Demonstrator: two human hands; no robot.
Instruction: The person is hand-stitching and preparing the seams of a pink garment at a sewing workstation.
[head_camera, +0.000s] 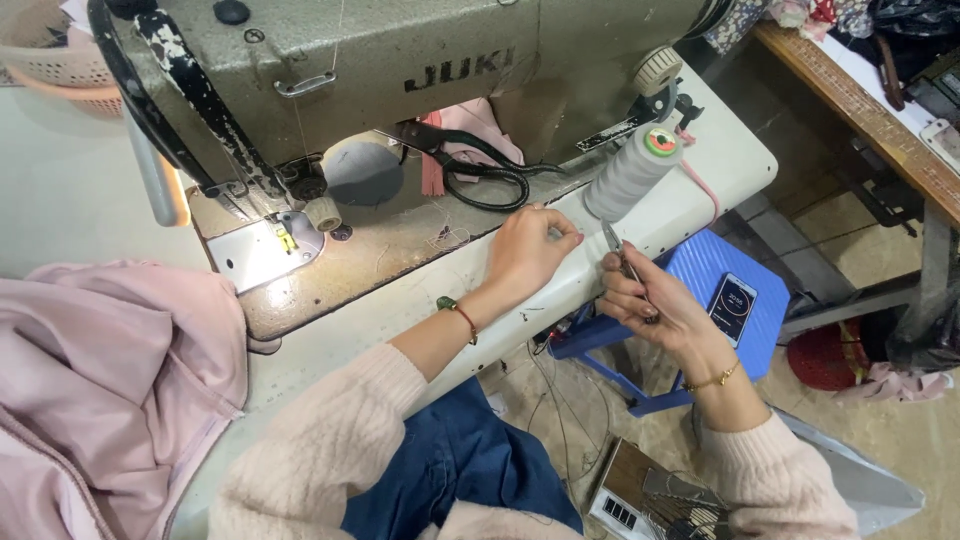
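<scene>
Grey thread cone (632, 172) lies tilted on the white surface (740, 160), beside the sewing machine (400, 60). Left hand (528, 252) rests on the surface edge near the cone, fingers curled together on something too small to tell. Right hand (650, 300), just off the edge, is clamped on small metal snips (622, 256), tips pointing up toward the left hand. Black scissors (480, 170) lie on the machine bed. Pink cloth (110, 380) is heaped at far left. Phone (733, 308) rests on a blue stool (700, 270).

Scissors (480, 170) lie on machine bed (400, 240), thread cone (630, 172) right.
</scene>
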